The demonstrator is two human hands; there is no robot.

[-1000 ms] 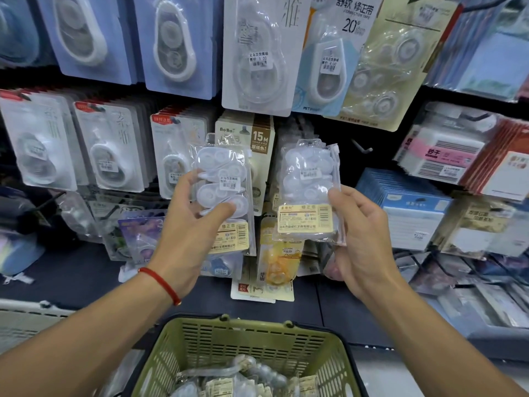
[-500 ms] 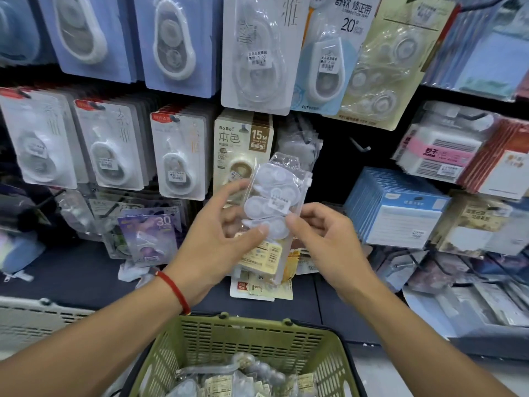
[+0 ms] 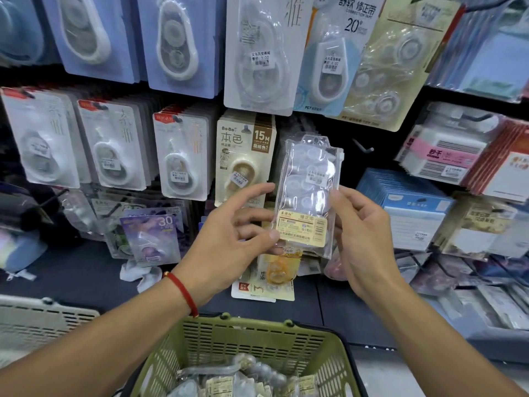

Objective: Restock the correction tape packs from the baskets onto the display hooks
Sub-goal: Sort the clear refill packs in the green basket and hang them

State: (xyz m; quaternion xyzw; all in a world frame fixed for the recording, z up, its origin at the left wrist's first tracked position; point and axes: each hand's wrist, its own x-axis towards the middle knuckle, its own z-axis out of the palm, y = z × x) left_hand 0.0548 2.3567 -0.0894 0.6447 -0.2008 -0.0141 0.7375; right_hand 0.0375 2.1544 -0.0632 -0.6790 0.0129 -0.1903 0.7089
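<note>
Before the display wall, both hands hold one clear correction tape pack (image 3: pixel 307 193) upright at chest height, above the green basket (image 3: pixel 200 348). Left hand (image 3: pixel 229 242) pinches the pack's lower left edge, thumb on the yellow label (image 3: pixel 302 232), fingers curled behind. Right hand (image 3: pixel 360 242) grips the pack's right edge, thumb on the front, fingers behind. Pack top has a hang hole, held just below and left of a bare display hook (image 3: pixel 363 148), not touching it. More clear packs (image 3: pixel 229 382) lie inside the basket at frame bottom. Carded tapes hang in rows left of the pack, nearest one a beige 15M card (image 3: pixel 243 156). Blue boxed stock (image 3: pixel 412 207) sits to the right. Red cord bracelet (image 3: pixel 183 293) on left wrist. White basket (image 3: pixel 43 319) partly visible at lower left.
</note>
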